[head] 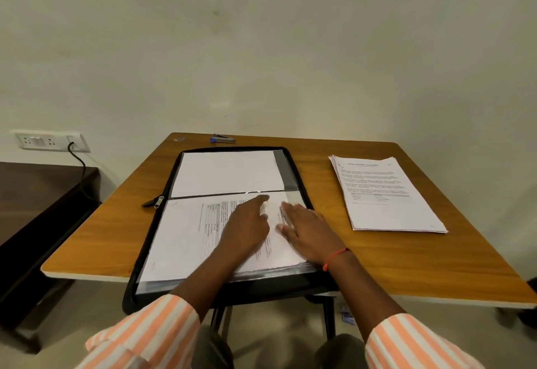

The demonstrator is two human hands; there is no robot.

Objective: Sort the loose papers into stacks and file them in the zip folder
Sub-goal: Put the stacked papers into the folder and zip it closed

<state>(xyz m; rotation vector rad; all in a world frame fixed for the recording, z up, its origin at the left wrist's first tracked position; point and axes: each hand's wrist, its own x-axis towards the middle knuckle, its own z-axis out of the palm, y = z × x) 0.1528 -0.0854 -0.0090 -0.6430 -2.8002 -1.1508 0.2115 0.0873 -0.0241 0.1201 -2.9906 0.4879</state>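
A black zip folder (290, 182) lies open flat on the wooden table, its near end hanging over the front edge. Its far half holds blank white sheets (226, 172) under a clear sleeve. On its near half lies a printed stack of papers (186, 235), turned sideways. My left hand (247, 226) rests flat on that stack with fingers spread, index pointing toward the fold. My right hand (308, 229) lies palm down beside it on the stack's right part, fingers apart. A second printed paper stack (386, 194) sits on the table to the right.
A blue-and-grey stapler (222, 138) lies at the table's far edge by the wall, with a small object (179, 138) left of it. The folder's zipper pull (154, 202) sticks out left. A dark low table (37, 194) stands at left under a wall socket (49, 141).
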